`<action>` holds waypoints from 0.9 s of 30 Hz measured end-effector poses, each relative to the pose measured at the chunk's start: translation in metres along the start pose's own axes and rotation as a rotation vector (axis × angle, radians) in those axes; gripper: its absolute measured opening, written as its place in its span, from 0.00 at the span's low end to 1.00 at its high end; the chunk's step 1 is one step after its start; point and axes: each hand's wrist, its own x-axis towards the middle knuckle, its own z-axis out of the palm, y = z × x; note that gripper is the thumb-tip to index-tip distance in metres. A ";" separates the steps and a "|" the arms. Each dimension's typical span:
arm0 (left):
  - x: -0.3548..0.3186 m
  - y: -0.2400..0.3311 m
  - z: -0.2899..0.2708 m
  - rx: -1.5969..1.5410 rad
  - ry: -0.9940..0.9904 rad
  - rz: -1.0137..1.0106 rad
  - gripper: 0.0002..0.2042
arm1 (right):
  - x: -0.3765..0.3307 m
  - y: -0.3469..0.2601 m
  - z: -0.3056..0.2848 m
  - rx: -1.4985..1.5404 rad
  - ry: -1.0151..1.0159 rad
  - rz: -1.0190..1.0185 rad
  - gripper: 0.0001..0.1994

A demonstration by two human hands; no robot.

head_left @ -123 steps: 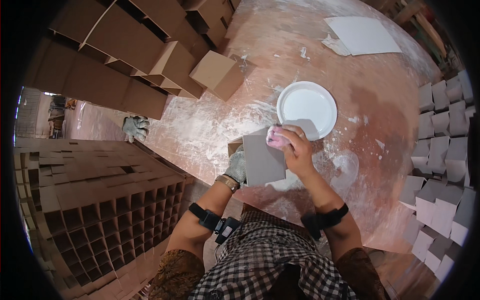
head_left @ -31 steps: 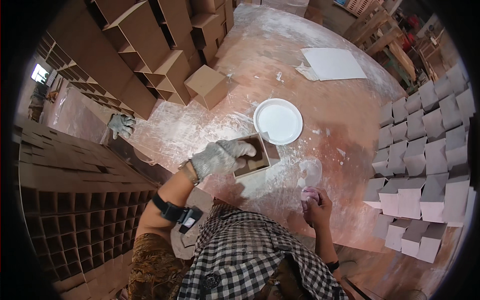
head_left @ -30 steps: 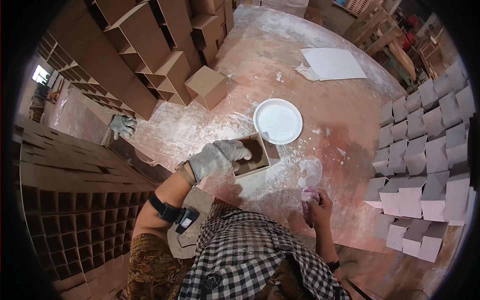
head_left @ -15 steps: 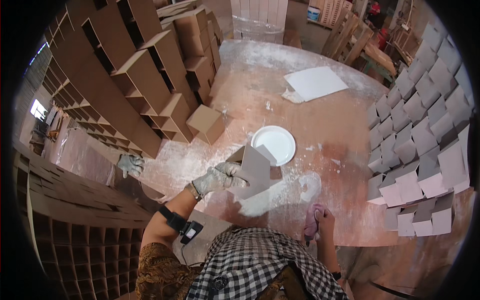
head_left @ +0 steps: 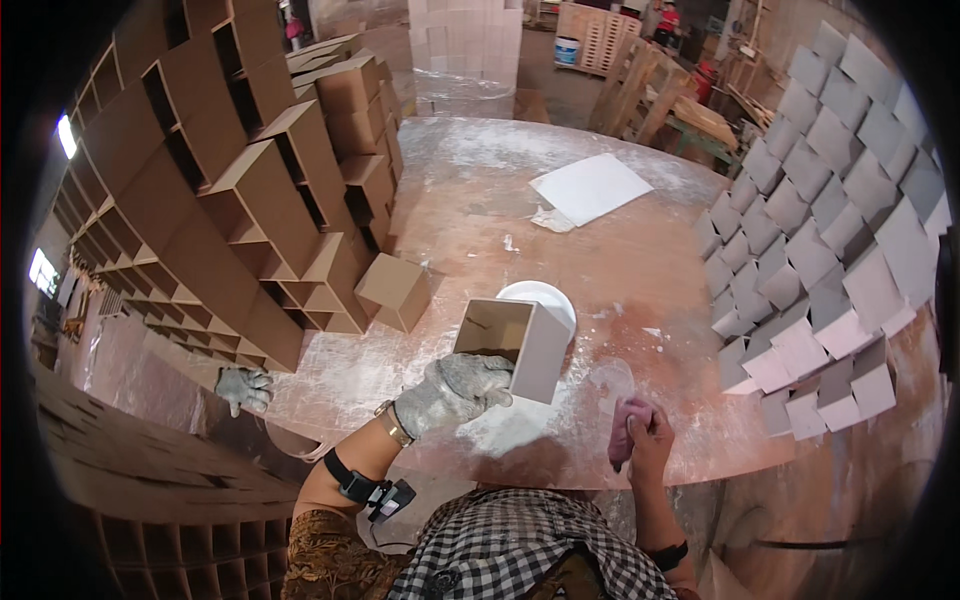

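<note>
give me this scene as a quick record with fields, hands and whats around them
left hand: gloved left hand grips an open box, lifted and tilted above the table
right hand: bare right hand holds a pink cloth at the table's near edge
table: round table dusted with white powder
behind box: white plate
left side: stacked brown boxes
right side: grey-white boxes
far side: white sheet
spare glove: lies at the left
</note>
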 end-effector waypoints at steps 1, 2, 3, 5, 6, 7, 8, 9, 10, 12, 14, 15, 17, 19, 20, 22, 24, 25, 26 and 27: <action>0.005 0.008 0.001 0.126 -0.009 0.039 0.11 | 0.005 -0.019 0.005 -0.053 -0.022 -0.096 0.13; 0.010 0.011 0.004 0.252 -0.018 0.081 0.11 | 0.011 -0.036 0.009 -0.106 -0.042 -0.188 0.13; 0.011 0.010 0.009 0.411 -0.032 0.157 0.12 | 0.015 -0.055 0.018 -0.155 -0.080 -0.306 0.13; 0.019 0.023 0.009 0.467 0.026 0.239 0.10 | 0.029 -0.090 0.034 -0.274 -0.135 -0.524 0.14; 0.023 0.031 0.009 0.496 0.058 0.276 0.09 | 0.038 -0.106 0.042 -0.334 -0.161 -0.622 0.14; 0.028 0.037 0.012 0.530 0.077 0.317 0.09 | 0.042 -0.115 0.047 -0.397 -0.183 -0.719 0.14; 0.034 0.043 0.016 0.564 0.099 0.357 0.09 | 0.044 -0.119 0.050 -0.466 -0.158 -0.742 0.14; 0.039 0.048 0.016 0.610 0.126 0.391 0.09 | 0.047 -0.122 0.055 -0.524 -0.136 -0.774 0.14; 0.043 0.053 0.018 0.694 0.163 0.428 0.09 | 0.050 -0.124 0.059 -0.582 -0.116 -0.806 0.14; 0.050 0.059 0.022 0.868 0.244 0.483 0.10 | 0.044 -0.113 0.059 -0.581 -0.115 -0.762 0.14; 0.063 0.071 0.021 0.836 0.240 0.391 0.09 | 0.027 -0.097 0.044 -0.472 -0.218 -0.678 0.13; 0.069 0.071 0.025 0.819 0.216 0.344 0.09 | 0.017 -0.088 0.031 -0.393 -0.276 -0.543 0.12; 0.087 0.086 0.029 0.894 0.202 0.319 0.09 | -0.003 -0.061 -0.011 -0.173 -0.247 -0.329 0.11; 0.099 0.079 0.066 0.836 0.288 0.355 0.10 | -0.006 -0.034 -0.040 0.143 -0.063 -0.163 0.13; 0.105 0.078 0.082 0.792 0.319 0.371 0.11 | -0.006 -0.024 -0.053 0.282 0.066 -0.063 0.14; 0.125 0.099 0.090 1.285 0.386 0.580 0.07 | -0.007 -0.019 -0.083 0.430 0.215 0.022 0.17; 0.147 0.115 0.113 1.053 0.323 0.535 0.07 | -0.006 -0.021 -0.114 0.445 0.217 -0.008 0.20; 0.159 0.123 0.123 0.975 0.303 0.522 0.07 | -0.007 -0.024 -0.124 0.420 0.257 -0.005 0.19; 0.171 0.129 0.131 0.926 0.291 0.514 0.07 | -0.009 -0.026 -0.134 0.426 0.287 0.018 0.18; 0.176 0.137 0.133 0.911 0.273 0.484 0.08 | -0.011 -0.026 -0.138 0.462 0.297 0.042 0.17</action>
